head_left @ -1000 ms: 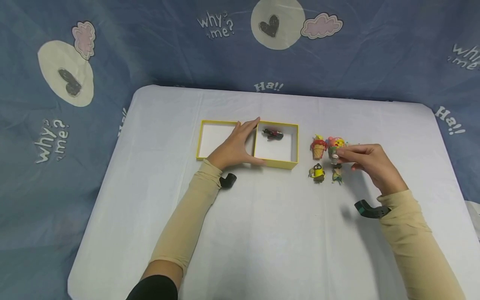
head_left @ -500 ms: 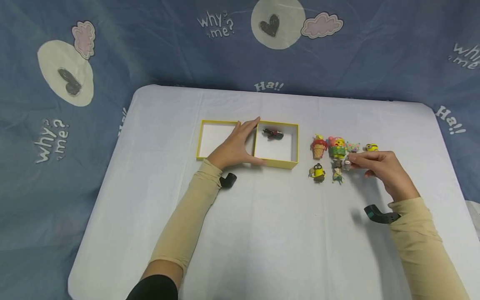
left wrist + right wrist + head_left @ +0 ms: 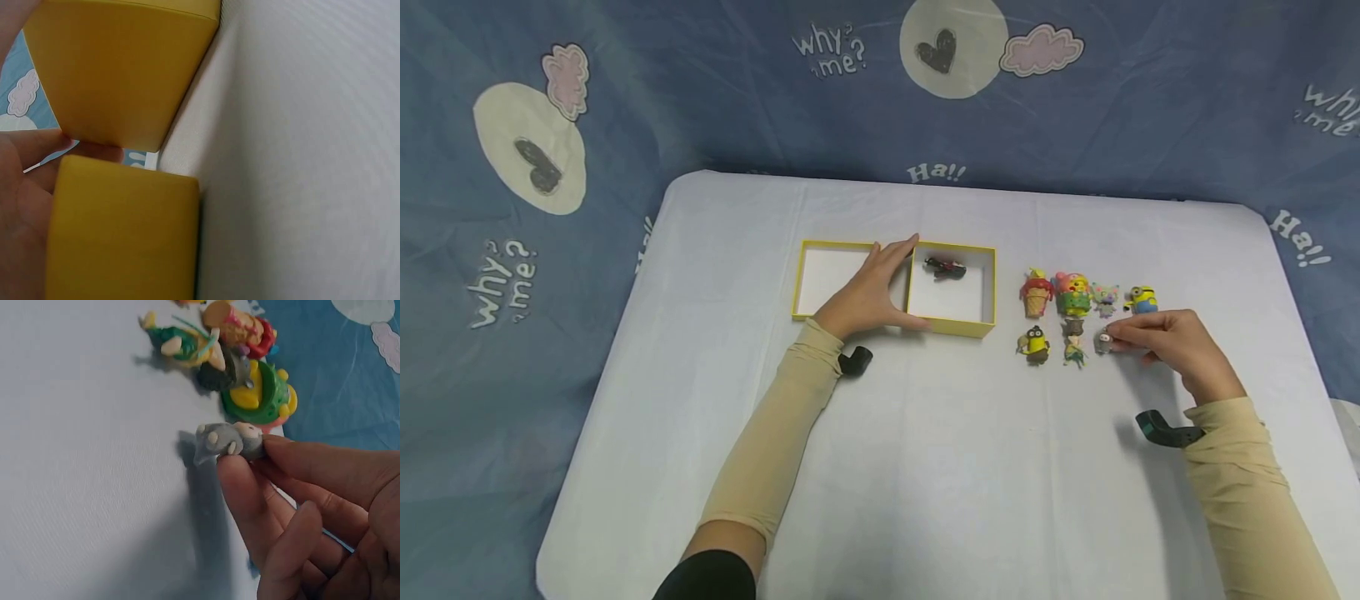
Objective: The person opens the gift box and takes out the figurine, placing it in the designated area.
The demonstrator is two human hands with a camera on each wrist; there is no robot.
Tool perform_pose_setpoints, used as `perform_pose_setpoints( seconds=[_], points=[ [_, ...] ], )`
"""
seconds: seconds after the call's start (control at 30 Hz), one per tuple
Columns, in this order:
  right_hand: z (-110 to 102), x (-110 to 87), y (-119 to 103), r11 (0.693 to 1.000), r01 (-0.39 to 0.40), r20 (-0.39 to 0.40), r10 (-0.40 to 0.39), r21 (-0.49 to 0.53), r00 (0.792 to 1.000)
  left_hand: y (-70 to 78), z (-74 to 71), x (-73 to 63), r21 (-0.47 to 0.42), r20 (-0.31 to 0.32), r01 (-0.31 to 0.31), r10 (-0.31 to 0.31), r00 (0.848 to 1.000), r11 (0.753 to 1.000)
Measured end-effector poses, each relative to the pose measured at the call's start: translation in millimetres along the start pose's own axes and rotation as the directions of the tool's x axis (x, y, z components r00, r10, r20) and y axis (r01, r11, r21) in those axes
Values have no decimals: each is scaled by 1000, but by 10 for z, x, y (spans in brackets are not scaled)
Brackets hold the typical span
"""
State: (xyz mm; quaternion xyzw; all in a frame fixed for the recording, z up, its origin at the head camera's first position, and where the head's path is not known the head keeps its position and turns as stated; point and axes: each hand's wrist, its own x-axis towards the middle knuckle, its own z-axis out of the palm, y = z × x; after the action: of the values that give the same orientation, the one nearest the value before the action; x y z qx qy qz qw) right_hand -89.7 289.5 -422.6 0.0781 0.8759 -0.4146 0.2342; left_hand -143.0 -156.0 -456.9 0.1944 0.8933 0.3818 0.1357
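Observation:
My left hand spans the right yellow box, its thumb at the near wall and its fingers at the far corner. In that box lies a dark red-and-black figurine. A second yellow box adjoins it on the left, partly behind the hand. At the right, my right hand pinches a small grey figurine with a pale face between thumb and fingers. Beside it are a green-dressed figurine and a dark grey figurine.
Several other toy figures stand or lie nearby: an ice-cream-cone figure, a pink-and-green figure, a pale multicoloured figure, a yellow-and-blue minion and a yellow-brown minion. White cloth covers the table; a blue printed curtain hangs behind.
My right hand has moved right and slightly nearer with the grey figurine, away from the pink-and-green figure, uncovering the pale figure and the yellow-and-blue minion. My left hand has stayed at the box.

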Motion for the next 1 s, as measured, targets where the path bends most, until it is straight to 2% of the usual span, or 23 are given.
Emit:
perform_pose_setpoints(
  seconds=[0.3, 1.0],
  points=[
    [-20, 16, 37, 998, -19, -15, 19, -61, 1000, -17, 9, 11, 5, -5, -1, 1, 1000, 1000],
    [34, 46, 54, 999, 2, -19, -3, -41, 1000, -40, 25, 16, 12, -7, 3, -3, 1000, 1000]
  ],
)
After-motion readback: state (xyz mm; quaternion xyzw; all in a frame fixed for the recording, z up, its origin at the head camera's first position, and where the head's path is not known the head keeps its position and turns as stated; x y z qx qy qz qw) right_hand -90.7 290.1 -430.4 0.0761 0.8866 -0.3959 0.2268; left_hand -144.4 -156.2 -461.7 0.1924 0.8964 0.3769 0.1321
